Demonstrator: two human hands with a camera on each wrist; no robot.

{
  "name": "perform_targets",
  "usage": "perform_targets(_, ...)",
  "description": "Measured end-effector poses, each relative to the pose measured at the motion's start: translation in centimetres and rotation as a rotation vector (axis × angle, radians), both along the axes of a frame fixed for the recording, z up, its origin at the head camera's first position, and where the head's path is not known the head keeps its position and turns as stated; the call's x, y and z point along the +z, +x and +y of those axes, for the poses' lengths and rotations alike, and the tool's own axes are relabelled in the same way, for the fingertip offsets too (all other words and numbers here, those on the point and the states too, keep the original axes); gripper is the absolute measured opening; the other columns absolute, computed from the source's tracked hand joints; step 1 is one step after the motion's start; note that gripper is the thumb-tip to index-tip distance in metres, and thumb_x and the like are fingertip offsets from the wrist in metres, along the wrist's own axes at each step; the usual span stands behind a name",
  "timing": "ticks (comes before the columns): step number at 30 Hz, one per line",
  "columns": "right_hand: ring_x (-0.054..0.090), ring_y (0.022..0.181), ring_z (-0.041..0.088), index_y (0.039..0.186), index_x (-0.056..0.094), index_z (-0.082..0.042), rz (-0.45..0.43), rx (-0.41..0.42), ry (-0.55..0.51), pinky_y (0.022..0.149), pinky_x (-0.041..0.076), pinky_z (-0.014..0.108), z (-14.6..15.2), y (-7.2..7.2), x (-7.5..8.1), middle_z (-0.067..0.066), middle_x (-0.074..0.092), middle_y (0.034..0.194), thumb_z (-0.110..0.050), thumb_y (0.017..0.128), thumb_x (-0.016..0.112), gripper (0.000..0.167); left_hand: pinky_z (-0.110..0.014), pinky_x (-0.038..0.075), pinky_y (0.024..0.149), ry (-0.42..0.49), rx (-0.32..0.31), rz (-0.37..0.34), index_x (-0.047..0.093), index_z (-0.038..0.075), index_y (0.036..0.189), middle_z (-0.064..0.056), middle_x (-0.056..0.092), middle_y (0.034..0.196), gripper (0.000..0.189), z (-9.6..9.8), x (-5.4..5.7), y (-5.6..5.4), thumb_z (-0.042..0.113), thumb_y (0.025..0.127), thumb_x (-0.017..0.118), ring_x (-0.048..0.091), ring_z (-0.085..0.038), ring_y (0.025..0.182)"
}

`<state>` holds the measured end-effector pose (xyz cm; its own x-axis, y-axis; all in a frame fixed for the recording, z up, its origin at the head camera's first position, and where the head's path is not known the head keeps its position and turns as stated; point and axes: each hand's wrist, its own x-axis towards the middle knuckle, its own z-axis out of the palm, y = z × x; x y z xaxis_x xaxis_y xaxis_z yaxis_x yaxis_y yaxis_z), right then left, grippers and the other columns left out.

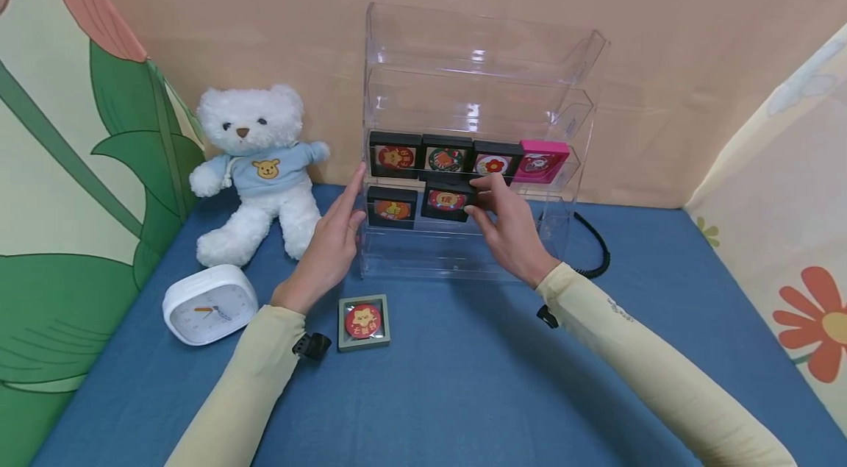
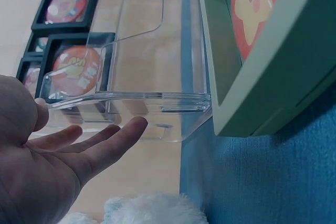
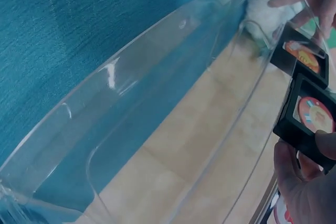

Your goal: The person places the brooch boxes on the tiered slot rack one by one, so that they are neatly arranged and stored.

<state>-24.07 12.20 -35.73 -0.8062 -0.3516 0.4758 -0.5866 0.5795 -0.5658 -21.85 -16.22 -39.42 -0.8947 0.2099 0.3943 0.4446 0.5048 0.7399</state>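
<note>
A clear acrylic rack (image 1: pixel 430 261) with stepped tiers stands at the back of the blue table. My right hand (image 1: pixel 509 228) pinches the right edge of a black square frame (image 1: pixel 447 201) holding a round red badge, at the second tier from the bottom. Left of it on that tier sits another black frame (image 1: pixel 392 208) with a thumbs-up badge. My left hand (image 1: pixel 327 250), fingers extended, rests along the rack's left side panel. In the left wrist view, its fingers (image 2: pixel 113 153) lie straight beside the clear panel.
Three black frames (image 1: pixel 446 156) and a pink frame (image 1: pixel 541 161) line the tier above. A grey-green frame (image 1: pixel 364 344) with a star badge lies in front on the table. A white clock (image 1: pixel 210 305) and teddy bear (image 1: pixel 271 180) are at left; a black coiled cord (image 1: pixel 604 254) at right.
</note>
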Motion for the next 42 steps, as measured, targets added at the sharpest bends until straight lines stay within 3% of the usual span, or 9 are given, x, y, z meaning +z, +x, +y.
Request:
perform_targets(17, 0.067, 0.111, 0.031, 0.131, 0.048, -0.006, -0.082, -0.013, 0.068, 0.091, 0.054, 0.045, -0.7, -0.4, -1.0, 0.016, 0.061, 0.130, 0.000, 0.098, 0.065, 0.037, -0.051, 0.041, 0.102, 0.002, -0.011, 0.006, 0.003, 0.035, 0.164, 0.003, 0.013, 0.168, 0.072, 0.1, 0.0, 0.0, 0.003, 0.108, 0.037, 0.030, -0.029, 0.146)
perform_targets(26, 0.066, 0.113, 0.030, 0.133, 0.047, -0.008, -0.117, -0.011, 0.055, 0.093, 0.053, 0.043, -0.6, -0.3, -1.4, 0.014, 0.059, 0.131, -0.001, 0.097, 0.067, 0.041, -0.048, 0.046, 0.092, 0.000, -0.005, -0.003, 0.004, 0.037, 0.163, 0.001, 0.016, 0.168, 0.073, 0.1, 0.0, 0.1, 0.004, 0.109, 0.038, 0.037, -0.031, 0.142)
perform_targets(36, 0.067, 0.107, 0.026, 0.138, 0.047, -0.011, -0.070, -0.029, 0.088, 0.092, 0.054, 0.043, -0.4, -0.3, -1.5, 0.012, 0.061, 0.129, -0.007, 0.094, 0.073, 0.051, -0.050, 0.042, 0.099, -0.002, -0.001, 0.005, 0.004, 0.038, 0.163, 0.000, 0.016, 0.168, 0.072, 0.0, -0.1, 0.0, 0.004, 0.109, 0.038, 0.034, -0.031, 0.144)
perform_targets(42, 0.064, 0.111, 0.025, 0.140, 0.049, -0.012, -0.002, -0.044, 0.099, 0.093, 0.053, 0.045, 0.0, 0.0, -1.4, 0.010, 0.062, 0.130, -0.009, 0.095, 0.073, 0.051, -0.049, 0.045, 0.094, -0.006, 0.000, -0.009, 0.003, 0.037, 0.163, 0.000, 0.015, 0.168, 0.073, 0.0, 0.2, 0.1, 0.004, 0.108, 0.038, 0.038, -0.033, 0.141)
